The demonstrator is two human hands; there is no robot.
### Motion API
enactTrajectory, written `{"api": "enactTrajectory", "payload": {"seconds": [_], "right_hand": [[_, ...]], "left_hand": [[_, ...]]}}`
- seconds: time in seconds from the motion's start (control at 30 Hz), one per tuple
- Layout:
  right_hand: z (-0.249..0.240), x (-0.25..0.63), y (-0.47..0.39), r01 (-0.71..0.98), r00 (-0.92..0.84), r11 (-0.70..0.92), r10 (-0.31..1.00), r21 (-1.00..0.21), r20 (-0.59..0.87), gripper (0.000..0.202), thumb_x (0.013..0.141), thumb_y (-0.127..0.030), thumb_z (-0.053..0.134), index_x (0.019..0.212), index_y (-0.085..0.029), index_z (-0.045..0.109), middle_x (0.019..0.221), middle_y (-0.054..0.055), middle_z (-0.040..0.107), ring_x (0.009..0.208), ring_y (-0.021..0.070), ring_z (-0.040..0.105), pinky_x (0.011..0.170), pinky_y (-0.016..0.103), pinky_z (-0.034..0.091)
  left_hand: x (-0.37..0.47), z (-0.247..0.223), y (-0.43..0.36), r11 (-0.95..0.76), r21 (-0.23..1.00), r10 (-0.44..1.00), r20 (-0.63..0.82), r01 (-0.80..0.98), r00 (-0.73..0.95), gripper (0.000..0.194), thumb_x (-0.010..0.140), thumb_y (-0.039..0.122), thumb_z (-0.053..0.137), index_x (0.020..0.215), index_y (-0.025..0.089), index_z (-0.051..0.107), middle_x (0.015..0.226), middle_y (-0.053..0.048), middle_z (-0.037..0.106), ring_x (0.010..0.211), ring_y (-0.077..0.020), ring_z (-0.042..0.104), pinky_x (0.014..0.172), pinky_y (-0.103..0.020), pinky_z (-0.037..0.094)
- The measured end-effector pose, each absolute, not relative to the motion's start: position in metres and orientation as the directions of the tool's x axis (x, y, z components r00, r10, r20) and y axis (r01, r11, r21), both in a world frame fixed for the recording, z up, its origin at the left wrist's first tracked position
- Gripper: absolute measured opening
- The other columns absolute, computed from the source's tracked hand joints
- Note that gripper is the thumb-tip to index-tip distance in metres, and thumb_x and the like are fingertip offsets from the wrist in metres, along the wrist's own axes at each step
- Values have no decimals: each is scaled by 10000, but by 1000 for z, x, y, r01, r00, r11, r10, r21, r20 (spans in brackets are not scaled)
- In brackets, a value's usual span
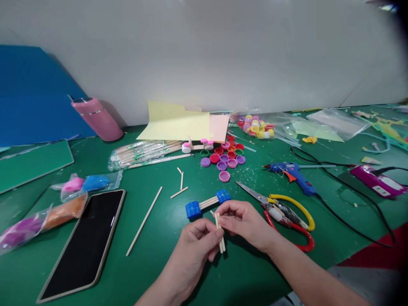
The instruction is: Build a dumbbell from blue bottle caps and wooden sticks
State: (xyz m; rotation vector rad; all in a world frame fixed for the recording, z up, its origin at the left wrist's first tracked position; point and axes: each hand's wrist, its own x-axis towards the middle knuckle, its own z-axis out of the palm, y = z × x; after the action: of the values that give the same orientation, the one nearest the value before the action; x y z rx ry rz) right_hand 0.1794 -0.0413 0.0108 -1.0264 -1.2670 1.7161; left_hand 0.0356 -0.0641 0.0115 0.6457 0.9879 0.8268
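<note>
Between my two hands, a small bundle of short wooden sticks [222,245] is held nearly upright. My left hand [199,242] pinches it between thumb and fingers, lower down. At the top of the sticks, my right hand [239,221] grips them with its fingertips. Just beyond my hands lies a piece made of sticks with a blue cap wheel [193,210] at one end and a blue cap wheel [223,196] at the other. Short stick pieces [179,192] and one longer stick [144,221] rest on the green table [153,276] to the left.
Scissors [280,212] and a blue glue gun [293,174] with its black cable lie right. Coloured caps [224,176] and packaged sticks [146,153] are behind. A phone [84,242], clay bags [95,182] and a pink bottle [98,119] stand or lie left.
</note>
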Motion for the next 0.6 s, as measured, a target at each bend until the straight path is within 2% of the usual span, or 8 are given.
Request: {"api": "enactTrajectory", "payload": {"seconds": [0.17,0.33,0.5,0.6], "right_hand": [[9,180,-44,-94,-414,-189,901,-978,-134,181,701,-291,652,690,-135,559,587,-43,466,531,76,401,502,204,321],[11,180,-45,-116,-385,-81,923,-990,-30,126,706,-247,646,692,-148,570,601,-29,507,535,86,436,494,204,345],[15,181,-47,11,-345,145,929,-989,132,25,717,-171,633,729,-149,631,656,-9,515,559,91,441,500,207,352],[16,183,-48,68,-361,249,909,-966,208,62,729,-160,618,775,-150,659,689,11,530,589,104,476,520,214,383]], "left_hand": [[37,12,-67,407,898,901,-364,-165,237,204,689,241,645,538,129,564,449,56,440,416,-41,340,413,-160,248],[35,11,-67,124,991,974,-112,-51,196,66,680,184,631,630,150,658,573,10,552,467,-74,442,429,-171,349],[32,11,-68,-120,987,978,99,107,184,138,726,127,575,760,204,684,670,-9,639,561,-112,554,489,-178,431],[31,11,-68,-272,948,952,239,166,192,180,722,86,559,782,207,678,693,-15,663,611,-126,597,558,-192,473]]}}
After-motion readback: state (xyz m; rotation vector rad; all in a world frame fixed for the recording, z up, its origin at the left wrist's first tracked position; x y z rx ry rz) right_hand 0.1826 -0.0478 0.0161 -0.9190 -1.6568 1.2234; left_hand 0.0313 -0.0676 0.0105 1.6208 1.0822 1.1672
